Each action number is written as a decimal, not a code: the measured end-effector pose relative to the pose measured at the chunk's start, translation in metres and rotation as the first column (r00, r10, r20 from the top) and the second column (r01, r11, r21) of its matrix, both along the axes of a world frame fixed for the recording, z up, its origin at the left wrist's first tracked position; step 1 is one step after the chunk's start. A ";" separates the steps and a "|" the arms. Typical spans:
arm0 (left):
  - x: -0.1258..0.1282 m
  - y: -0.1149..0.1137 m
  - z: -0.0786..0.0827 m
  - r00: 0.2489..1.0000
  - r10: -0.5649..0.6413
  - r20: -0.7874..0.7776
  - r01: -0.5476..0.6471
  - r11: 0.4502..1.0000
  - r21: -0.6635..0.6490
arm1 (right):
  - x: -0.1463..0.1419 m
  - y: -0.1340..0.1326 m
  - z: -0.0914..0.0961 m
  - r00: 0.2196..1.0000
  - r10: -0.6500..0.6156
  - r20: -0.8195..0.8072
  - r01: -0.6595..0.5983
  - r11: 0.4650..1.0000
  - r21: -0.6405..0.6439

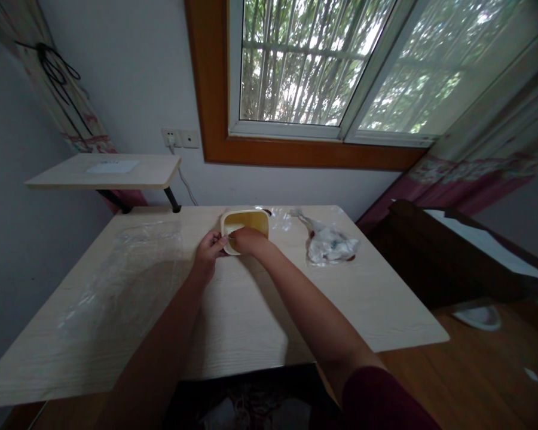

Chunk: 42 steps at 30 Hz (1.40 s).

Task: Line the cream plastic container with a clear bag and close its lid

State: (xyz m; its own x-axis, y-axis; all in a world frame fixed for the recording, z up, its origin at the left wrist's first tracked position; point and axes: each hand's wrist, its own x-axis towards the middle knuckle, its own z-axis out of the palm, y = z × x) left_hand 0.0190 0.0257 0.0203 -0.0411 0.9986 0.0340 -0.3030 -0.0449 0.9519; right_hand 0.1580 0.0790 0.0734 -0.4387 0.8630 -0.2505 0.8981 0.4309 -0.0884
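A small yellowish square container with rounded corners and a pale rim is near the back of the table, tilted so its inside faces me. My left hand grips its left side, thumb at the rim. Reaching over the front rim, my right hand has its fingers curled inside the container. Those fingertips are hidden, and I cannot make out what they hold, if anything.
A clear plastic sheet or bag lies flat on the left of the pale wooden table. A crumpled clear plastic bag with something inside sits at the right. A raised shelf stands at back left, below a wall socket.
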 end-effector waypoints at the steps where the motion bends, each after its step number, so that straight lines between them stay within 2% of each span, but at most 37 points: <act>1: 0.000 0.000 0.000 1.000 0.003 -0.002 -0.003 1.000 0.002 | 0.001 -0.003 0.001 1.000 0.018 -0.011 -0.018 1.000 0.006; 10: 0.000 0.000 -0.005 0.999 -0.009 -0.039 0.010 1.000 0.018 | 0.027 -0.061 0.020 0.993 0.087 -0.078 -0.079 0.991 0.106; 17: 0.001 -0.004 0.000 0.999 -0.003 -0.041 0.003 1.000 0.006 | 0.054 -0.093 0.017 0.994 0.015 -0.107 0.003 0.986 0.164; 23: 0.003 -0.004 0.002 0.999 0.003 -0.042 -0.003 1.000 0.006 | 0.070 -0.103 0.014 0.995 -0.098 -0.031 0.103 0.974 0.202; 28: 0.003 -0.003 -0.001 0.999 0.011 -0.037 -0.010 1.000 0.029 | 0.056 -0.110 0.006 0.993 -0.116 -0.027 0.119 0.969 0.216; 31: 0.002 -0.003 -0.002 0.999 -0.002 -0.034 0.003 1.000 0.028 | 0.043 -0.115 -0.001 0.991 -0.092 -0.093 0.109 0.975 0.191; 35: 0.002 -0.003 -0.002 1.000 -0.011 -0.024 0.012 1.000 0.013 | 0.033 -0.118 -0.008 0.963 -0.035 -0.266 0.083 0.982 0.171; 42: 0.002 -0.003 -0.003 1.000 -0.007 -0.017 0.008 1.000 0.007 | 0.046 -0.110 -0.013 0.882 -0.004 -0.470 0.088 0.984 0.157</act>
State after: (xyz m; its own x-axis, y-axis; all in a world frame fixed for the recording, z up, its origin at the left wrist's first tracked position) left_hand 0.0215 0.0227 0.0170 -0.0329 0.9986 0.0414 -0.2876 -0.0492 0.9565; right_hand 0.2035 -0.0315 0.0602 -0.4269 0.8957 0.1242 0.7895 0.4361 -0.4318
